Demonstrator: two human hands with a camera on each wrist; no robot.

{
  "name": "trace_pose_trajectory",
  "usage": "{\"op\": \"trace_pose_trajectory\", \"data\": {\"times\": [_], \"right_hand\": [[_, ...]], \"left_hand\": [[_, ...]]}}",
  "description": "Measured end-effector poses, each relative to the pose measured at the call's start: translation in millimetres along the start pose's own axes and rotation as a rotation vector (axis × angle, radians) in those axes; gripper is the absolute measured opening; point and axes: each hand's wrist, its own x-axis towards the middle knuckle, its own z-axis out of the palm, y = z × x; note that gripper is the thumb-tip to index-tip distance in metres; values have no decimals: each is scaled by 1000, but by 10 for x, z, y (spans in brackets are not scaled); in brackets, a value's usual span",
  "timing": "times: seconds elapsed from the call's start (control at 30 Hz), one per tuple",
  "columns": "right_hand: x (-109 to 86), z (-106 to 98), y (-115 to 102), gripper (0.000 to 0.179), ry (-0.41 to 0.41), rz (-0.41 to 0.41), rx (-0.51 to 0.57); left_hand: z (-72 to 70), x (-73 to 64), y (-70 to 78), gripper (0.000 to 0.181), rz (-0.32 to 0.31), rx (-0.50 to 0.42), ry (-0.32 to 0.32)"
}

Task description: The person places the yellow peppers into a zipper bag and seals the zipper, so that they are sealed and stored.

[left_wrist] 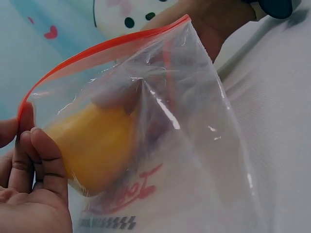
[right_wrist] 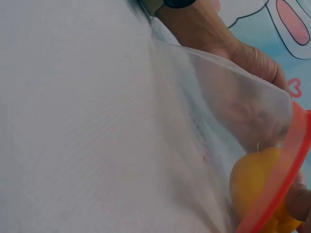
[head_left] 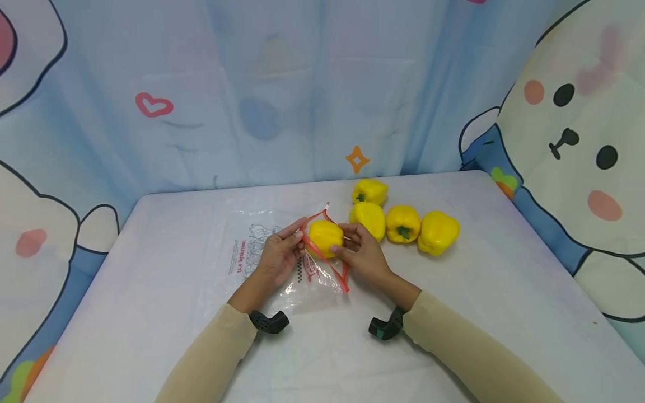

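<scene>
In the head view, a clear plastic zip bag (head_left: 314, 294) with a red-orange rim and printed drawings lies on the table, its mouth spread apart. My left hand (head_left: 277, 256) pinches the far-left part of that rim between thumb and fingers. A yellow bell pepper (head_left: 323, 232) is at the mouth, gripped on its right side by my right hand (head_left: 368, 254). Seen from the left wrist, the pepper (left_wrist: 99, 148) shows through the clear plastic, behind the bag's wall. The right wrist view shows the pepper (right_wrist: 255, 179) partly behind the red rim (right_wrist: 279, 189).
Several more yellow bell peppers sit together beyond my right hand: one at the back (head_left: 370, 191), one just before it (head_left: 369, 217), and others to the right (head_left: 437, 232). A white cloth covers the table (head_left: 151, 313). A printed blue curtain (head_left: 282, 101) hangs behind.
</scene>
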Motion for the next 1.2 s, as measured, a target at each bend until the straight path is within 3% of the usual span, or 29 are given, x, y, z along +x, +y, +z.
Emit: {"op": "trace_pose_trajectory", "data": {"times": [0.3,0.73,1.0,1.2], "right_hand": [[-2,51,-14,54,34,-29,-81],[-36,55,-28,61,-1,-77,-146],[-12,41,-6,62,-34,-89,-164],[17,59,-19,63,-36,-73,-176]], "left_hand": [[-18,-1,43,44,-23,-17,-22],[-28,-22,74,44,-18,-42,-85],[-25,-48,84,44,-16,35,-102],[-50,-64,85,44,-15,37,-146]]}}
